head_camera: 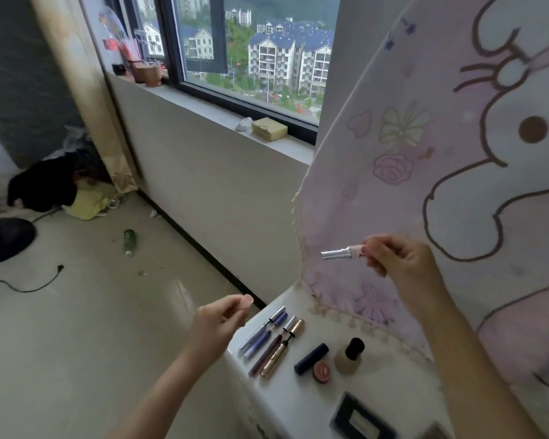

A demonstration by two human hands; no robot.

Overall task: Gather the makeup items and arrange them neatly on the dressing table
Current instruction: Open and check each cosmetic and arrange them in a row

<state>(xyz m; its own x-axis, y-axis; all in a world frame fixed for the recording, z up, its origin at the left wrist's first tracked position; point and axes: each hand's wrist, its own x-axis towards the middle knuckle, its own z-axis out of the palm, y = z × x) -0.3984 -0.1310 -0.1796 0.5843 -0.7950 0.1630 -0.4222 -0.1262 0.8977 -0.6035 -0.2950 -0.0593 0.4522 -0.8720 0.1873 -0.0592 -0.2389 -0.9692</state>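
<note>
Bare forearms (159, 384) to frame edge — left hand (219, 318), right hand (403, 264) bare.

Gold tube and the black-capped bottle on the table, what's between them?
In the head view, a dark blue lipstick and a small round reddish pot lie between the gold tube and the black-capped bottle, on the white table.

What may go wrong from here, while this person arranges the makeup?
1. The right hand pinches the pink tube only by one end, above the table; it may slip and fall.
2. The row of slim tubes lies close to the table's left edge; a nudge from the left hand may roll them off.
3. The upright bottle may tip if bumped.
</note>
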